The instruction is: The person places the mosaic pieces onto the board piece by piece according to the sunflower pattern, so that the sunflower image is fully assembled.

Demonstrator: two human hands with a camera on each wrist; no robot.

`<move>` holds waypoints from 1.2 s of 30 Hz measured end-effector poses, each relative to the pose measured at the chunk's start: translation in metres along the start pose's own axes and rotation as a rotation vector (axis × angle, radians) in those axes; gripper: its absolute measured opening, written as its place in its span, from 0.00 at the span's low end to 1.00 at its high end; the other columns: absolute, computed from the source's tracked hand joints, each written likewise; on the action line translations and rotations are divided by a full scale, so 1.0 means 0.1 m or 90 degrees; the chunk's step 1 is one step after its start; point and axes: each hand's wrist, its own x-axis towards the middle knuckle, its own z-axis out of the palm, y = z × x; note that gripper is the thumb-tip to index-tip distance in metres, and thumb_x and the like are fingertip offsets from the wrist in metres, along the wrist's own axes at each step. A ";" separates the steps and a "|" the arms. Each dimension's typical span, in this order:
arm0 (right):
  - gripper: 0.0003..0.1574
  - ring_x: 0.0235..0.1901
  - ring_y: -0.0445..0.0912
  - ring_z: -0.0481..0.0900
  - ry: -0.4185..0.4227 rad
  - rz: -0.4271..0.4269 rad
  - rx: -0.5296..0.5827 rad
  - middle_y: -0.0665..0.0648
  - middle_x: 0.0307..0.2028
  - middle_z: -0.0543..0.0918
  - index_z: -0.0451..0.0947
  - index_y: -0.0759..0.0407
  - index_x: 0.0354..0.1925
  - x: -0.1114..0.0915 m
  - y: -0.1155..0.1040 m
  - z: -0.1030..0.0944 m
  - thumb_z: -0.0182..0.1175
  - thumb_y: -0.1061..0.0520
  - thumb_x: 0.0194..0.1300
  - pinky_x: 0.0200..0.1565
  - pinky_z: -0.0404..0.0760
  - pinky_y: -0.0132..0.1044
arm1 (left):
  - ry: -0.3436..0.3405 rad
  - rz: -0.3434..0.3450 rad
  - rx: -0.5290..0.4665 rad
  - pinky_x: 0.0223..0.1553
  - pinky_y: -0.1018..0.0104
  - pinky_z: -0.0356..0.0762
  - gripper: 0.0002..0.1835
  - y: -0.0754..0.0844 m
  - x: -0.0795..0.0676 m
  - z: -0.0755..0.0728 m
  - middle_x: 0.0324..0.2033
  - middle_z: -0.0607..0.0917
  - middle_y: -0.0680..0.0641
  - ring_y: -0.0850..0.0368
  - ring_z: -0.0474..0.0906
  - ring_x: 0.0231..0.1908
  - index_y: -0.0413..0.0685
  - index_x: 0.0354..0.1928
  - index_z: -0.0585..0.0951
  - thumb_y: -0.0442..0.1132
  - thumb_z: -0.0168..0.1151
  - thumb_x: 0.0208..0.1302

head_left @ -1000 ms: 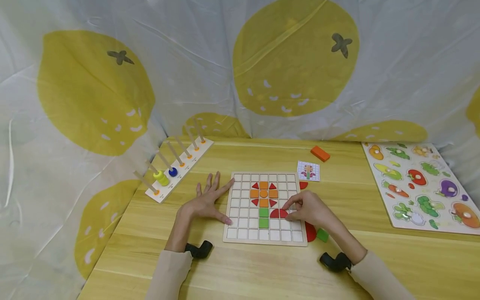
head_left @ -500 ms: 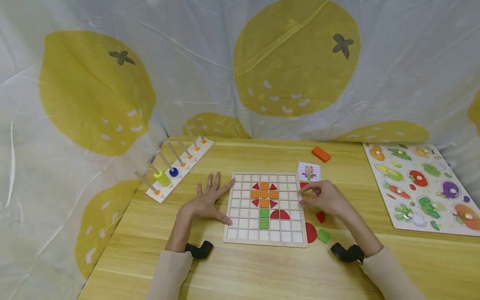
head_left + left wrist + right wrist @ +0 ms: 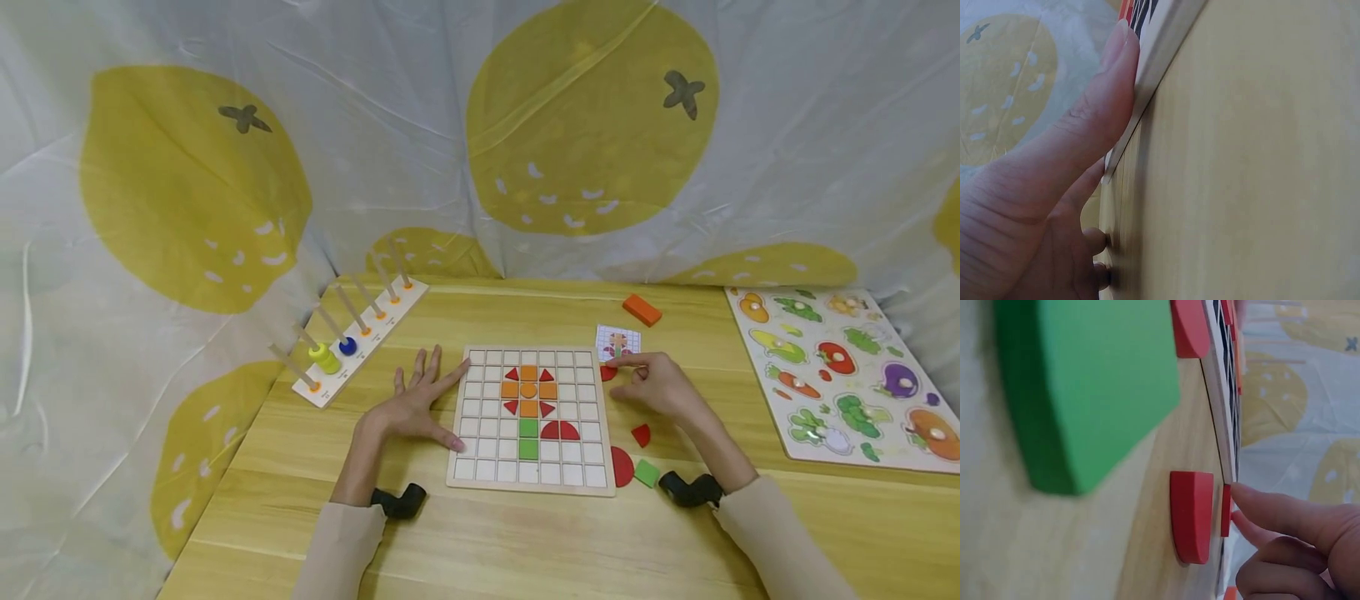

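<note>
A square wooden grid board (image 3: 507,471) lies on the table, with orange, red and green pieces set in a flower shape. Two red quarter circles (image 3: 560,430) sit side by side right of the green squares (image 3: 528,437). My left hand (image 3: 412,407) spreads its fingers at the board's left edge, thumb and index finger touching the frame. Off the upper right edge, my right hand (image 3: 656,385) has its index fingertip at a loose red piece (image 3: 607,373), with the thumb just below. In the right wrist view the fingertips meet the red piece's (image 3: 1226,511) edge; no firm pinch shows.
Beside the board lie a red quarter circle (image 3: 641,435), a larger rounded red piece (image 3: 622,467) and a green square (image 3: 647,473). A pattern card (image 3: 618,340) and orange block (image 3: 642,309) lie behind. A peg rack (image 3: 375,325) stands left, a vegetable puzzle (image 3: 847,375) right.
My right hand has let go of the red quarter circle on the board and moved right and up to the loose red piece by the card. The left hand has stayed put.
</note>
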 end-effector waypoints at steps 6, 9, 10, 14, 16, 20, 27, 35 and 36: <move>0.19 0.18 0.41 0.57 0.002 0.010 -0.034 0.47 0.16 0.59 0.86 0.65 0.48 -0.01 0.01 -0.01 0.75 0.61 0.58 0.21 0.56 0.31 | 0.003 0.003 0.004 0.71 0.23 0.14 0.70 0.00 0.00 0.01 0.80 0.22 0.36 0.33 0.12 0.78 0.67 0.84 0.45 0.61 0.83 0.45; 0.16 0.18 0.42 0.59 -0.012 0.020 -0.048 0.47 0.16 0.61 0.86 0.64 0.44 -0.04 0.02 -0.04 0.76 0.60 0.56 0.22 0.58 0.32 | 0.005 0.005 0.006 0.71 0.23 0.14 0.70 0.00 0.00 0.02 0.80 0.22 0.36 0.33 0.12 0.78 0.66 0.84 0.45 0.61 0.83 0.45; 0.16 0.18 0.43 0.59 -0.017 0.024 -0.052 0.47 0.16 0.62 0.86 0.63 0.43 -0.06 0.03 -0.05 0.77 0.60 0.56 0.22 0.59 0.32 | 0.005 0.006 0.007 0.71 0.23 0.14 0.70 0.00 0.00 0.02 0.80 0.22 0.36 0.33 0.12 0.78 0.66 0.84 0.45 0.61 0.82 0.46; 0.18 0.20 0.43 0.61 -0.028 0.034 -0.076 0.47 0.17 0.63 0.86 0.61 0.41 -0.11 0.04 -0.08 0.79 0.55 0.55 0.24 0.61 0.33 | 0.004 0.006 0.006 0.71 0.23 0.14 0.70 0.00 0.01 0.01 0.80 0.22 0.35 0.33 0.12 0.78 0.66 0.84 0.45 0.61 0.82 0.46; 0.19 0.21 0.44 0.61 -0.034 0.031 -0.077 0.48 0.17 0.63 0.85 0.61 0.42 -0.13 0.05 -0.09 0.79 0.54 0.55 0.24 0.61 0.33 | 0.004 0.008 0.004 0.71 0.23 0.14 0.70 -0.01 0.01 0.01 0.80 0.22 0.35 0.32 0.12 0.78 0.65 0.84 0.45 0.61 0.82 0.46; 0.19 0.20 0.43 0.61 -0.052 0.006 -0.058 0.48 0.18 0.63 0.86 0.61 0.46 -0.16 0.07 -0.08 0.78 0.57 0.57 0.23 0.60 0.33 | 0.003 0.007 0.005 0.71 0.23 0.14 0.70 -0.01 0.00 0.00 0.80 0.22 0.35 0.32 0.12 0.78 0.64 0.84 0.45 0.60 0.82 0.47; 0.18 0.18 0.40 0.61 -0.099 -0.046 -0.052 0.48 0.17 0.64 0.85 0.64 0.44 -0.17 0.04 -0.01 0.78 0.59 0.56 0.22 0.60 0.31 | 0.004 0.002 0.009 0.71 0.23 0.14 0.70 -0.02 0.00 0.01 0.80 0.22 0.35 0.32 0.12 0.78 0.65 0.84 0.45 0.61 0.82 0.46; 0.17 0.19 0.40 0.60 -0.089 -0.045 -0.073 0.47 0.17 0.62 0.84 0.63 0.42 -0.18 0.02 0.03 0.78 0.58 0.56 0.22 0.60 0.31 | 0.006 0.005 0.007 0.71 0.23 0.14 0.70 -0.02 0.00 0.01 0.80 0.23 0.35 0.32 0.12 0.78 0.64 0.84 0.45 0.60 0.82 0.46; 0.17 0.18 0.41 0.60 -0.086 -0.043 -0.077 0.47 0.16 0.63 0.84 0.62 0.42 -0.18 0.03 0.02 0.78 0.57 0.56 0.22 0.60 0.31 | 0.006 0.007 0.007 0.71 0.23 0.14 0.70 -0.01 0.00 0.01 0.80 0.23 0.35 0.32 0.12 0.78 0.64 0.84 0.45 0.60 0.82 0.46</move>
